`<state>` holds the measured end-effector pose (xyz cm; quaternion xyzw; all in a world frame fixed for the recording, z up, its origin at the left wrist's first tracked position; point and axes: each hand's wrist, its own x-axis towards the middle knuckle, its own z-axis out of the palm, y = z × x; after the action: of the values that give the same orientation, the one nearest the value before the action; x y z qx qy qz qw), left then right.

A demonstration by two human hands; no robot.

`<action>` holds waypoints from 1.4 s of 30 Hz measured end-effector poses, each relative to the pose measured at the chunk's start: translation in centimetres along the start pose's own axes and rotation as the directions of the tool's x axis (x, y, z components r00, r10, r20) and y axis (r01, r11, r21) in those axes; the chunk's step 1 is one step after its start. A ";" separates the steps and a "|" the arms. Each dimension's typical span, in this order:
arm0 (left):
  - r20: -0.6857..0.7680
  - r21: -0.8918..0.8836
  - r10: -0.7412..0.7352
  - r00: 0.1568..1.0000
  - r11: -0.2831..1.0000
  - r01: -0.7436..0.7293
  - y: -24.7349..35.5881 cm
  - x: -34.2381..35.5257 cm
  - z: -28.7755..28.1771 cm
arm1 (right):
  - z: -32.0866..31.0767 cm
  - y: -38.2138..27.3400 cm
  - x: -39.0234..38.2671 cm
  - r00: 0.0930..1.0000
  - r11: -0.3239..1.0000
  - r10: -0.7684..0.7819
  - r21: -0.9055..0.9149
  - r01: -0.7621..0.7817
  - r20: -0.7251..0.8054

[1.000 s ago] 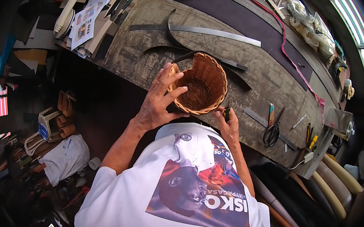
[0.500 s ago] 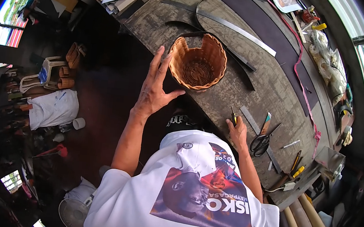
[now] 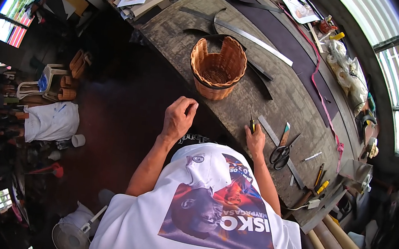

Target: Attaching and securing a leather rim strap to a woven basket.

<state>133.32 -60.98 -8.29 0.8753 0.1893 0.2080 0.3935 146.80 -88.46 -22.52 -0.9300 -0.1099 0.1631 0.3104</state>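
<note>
An orange-brown wicker basket (image 3: pixel 216 91) stands upright at the table's near left edge. A notch is cut in its rim, and a dark band runs around it below the rim. Just in front of it, off the table's edge, my left hand (image 3: pixel 179 118) is closed with fingers curled, apart from the basket. My right hand (image 3: pixel 256 140) rests at the table edge, closed around a pointed tool (image 3: pixel 252 125) with a black and yellow handle; its thin metal tip points away from me. Right of that hand lie black-handled scissors (image 3: pixel 280 156) and a metal ruler (image 3: pixel 295 173).
Dark strips (image 3: pixel 261 85) and a long metal straightedge (image 3: pixel 260 41) lie behind the basket. A purple-grey sheet (image 3: pixel 308 89) with a pink tape (image 3: pixel 315 78) across it spans the far side. A pen (image 3: pixel 311 156) and a yellow-handled tool (image 3: pixel 322 187) lie at right.
My left hand has left the basket's side, drawn back toward me and curled its fingers. The basket now appears more side-on. My right hand still holds the pointed tool.
</note>
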 end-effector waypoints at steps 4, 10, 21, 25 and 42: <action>0.030 0.009 0.035 0.999 0.999 -0.036 -0.1 -0.8 0.1 | 0.2 0.0 -0.3 0.997 0.999 -0.052 0.005 0.053 -0.053; 0.120 0.139 0.030 0.992 0.989 -0.047 0.7 -0.5 0.0 | 1.0 1.0 -0.8 0.992 0.996 -0.087 -0.025 0.085 -0.096; 0.145 0.278 0.464 0.874 0.828 -0.486 1.2 9.1 0.3 | 0.1 0.9 -1.1 0.993 0.992 -0.122 0.029 0.122 0.004; 0.131 0.185 0.407 0.904 0.886 -0.426 0.2 14.3 -0.8 | -0.1 0.9 -1.3 0.988 0.987 -0.146 0.071 0.144 0.038; 0.237 0.125 0.291 0.927 0.937 -0.326 -2.3 22.6 -1.5 | -3.1 -5.0 0.3 0.982 0.933 -0.157 0.342 0.112 0.107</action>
<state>151.19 -47.45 -4.29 0.9404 0.0214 0.1558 0.3014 147.77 -86.11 -17.16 -0.8413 -0.1644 0.2191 0.4660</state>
